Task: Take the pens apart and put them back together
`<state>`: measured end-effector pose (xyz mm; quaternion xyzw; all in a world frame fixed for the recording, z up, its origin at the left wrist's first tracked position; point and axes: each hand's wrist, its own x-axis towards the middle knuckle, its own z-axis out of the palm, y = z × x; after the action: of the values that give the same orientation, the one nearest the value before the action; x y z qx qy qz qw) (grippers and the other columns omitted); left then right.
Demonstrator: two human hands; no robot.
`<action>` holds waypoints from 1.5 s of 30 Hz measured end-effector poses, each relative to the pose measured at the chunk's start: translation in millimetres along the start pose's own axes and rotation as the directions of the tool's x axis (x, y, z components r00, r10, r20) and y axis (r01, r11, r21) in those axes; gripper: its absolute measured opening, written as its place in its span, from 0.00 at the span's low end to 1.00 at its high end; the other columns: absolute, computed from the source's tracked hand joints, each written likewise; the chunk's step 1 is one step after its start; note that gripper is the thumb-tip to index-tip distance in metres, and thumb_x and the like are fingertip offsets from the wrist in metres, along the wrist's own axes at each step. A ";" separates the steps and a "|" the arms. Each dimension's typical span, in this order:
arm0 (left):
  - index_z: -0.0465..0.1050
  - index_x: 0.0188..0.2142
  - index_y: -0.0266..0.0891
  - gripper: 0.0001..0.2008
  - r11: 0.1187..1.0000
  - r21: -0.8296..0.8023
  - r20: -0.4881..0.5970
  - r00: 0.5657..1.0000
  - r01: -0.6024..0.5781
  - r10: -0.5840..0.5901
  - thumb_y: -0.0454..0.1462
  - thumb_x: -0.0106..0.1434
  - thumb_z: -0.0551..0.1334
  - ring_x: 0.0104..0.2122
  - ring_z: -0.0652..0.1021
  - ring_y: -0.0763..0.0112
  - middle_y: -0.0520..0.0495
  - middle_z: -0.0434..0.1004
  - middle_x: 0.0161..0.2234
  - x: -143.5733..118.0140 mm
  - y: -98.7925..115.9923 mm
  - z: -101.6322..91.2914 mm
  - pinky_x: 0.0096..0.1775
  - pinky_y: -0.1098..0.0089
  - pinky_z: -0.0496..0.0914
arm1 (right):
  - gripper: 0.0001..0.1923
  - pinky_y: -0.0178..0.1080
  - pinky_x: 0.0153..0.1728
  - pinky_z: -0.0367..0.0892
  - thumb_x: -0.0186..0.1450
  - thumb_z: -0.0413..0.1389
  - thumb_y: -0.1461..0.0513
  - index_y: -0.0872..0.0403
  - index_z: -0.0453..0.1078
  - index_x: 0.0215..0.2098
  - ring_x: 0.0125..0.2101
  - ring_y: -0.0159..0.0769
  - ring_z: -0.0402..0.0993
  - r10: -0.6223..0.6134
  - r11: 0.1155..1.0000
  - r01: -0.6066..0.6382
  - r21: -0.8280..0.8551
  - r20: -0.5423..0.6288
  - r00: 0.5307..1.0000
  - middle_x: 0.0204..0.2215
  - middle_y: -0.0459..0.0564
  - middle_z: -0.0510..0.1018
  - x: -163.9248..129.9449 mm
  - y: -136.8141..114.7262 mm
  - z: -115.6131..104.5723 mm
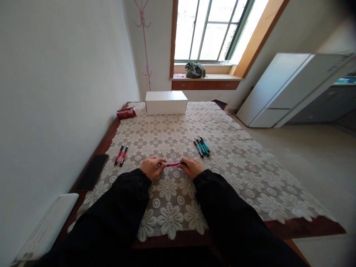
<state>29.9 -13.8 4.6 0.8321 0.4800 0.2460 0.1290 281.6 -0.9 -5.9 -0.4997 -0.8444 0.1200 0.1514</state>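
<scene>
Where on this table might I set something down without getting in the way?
The broadest free patch runs from the teal pens to the right edge of the tablecloth. Another lies between the white box and the left hand and right hand. The left side is crowded: red packet, red pens, black slab.

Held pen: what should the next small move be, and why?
I'd probably shift the held pen left, toward the two red pens: its colour matches theirs, and they lie beyond the left hand, while the teal pens lie apart, past the right hand.
</scene>
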 end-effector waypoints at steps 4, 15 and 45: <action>0.78 0.39 0.43 0.13 0.997 0.023 0.043 0.996 -0.077 0.075 0.43 0.69 0.55 0.36 0.75 0.67 0.47 0.80 0.36 1.2 -3.3 0.8 0.41 0.67 0.68 | 0.11 0.34 0.35 0.60 0.69 0.52 0.54 0.51 0.72 0.41 0.36 0.35 0.72 -0.023 0.999 0.024 0.033 -0.024 0.999 0.37 0.49 0.78 0.0 1.4 1.6; 0.78 0.39 0.43 0.08 0.997 -0.016 0.011 0.997 -0.079 0.079 0.42 0.65 0.61 0.39 0.74 0.66 0.47 0.77 0.36 2.1 -5.3 0.9 0.44 0.66 0.69 | 0.15 0.34 0.33 0.59 0.70 0.49 0.53 0.50 0.75 0.38 0.32 0.34 0.73 0.013 0.999 -0.013 0.040 0.019 1.000 0.31 0.48 0.79 -0.4 -2.0 0.4; 0.76 0.41 0.43 0.09 0.997 -0.037 -0.021 0.997 -0.073 0.072 0.42 0.66 0.60 0.40 0.75 0.67 0.47 0.76 0.39 2.5 -5.9 2.7 0.43 0.67 0.70 | 0.11 0.36 0.42 0.63 0.69 0.52 0.54 0.51 0.72 0.39 0.40 0.37 0.70 -0.010 1.000 0.011 0.005 -0.134 0.991 0.38 0.51 0.74 0.3 4.0 1.9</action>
<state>28.1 -8.6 0.4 0.8439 0.4460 0.2677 0.1312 284.0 1.2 -9.1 -0.5019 -0.8345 0.0878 0.2097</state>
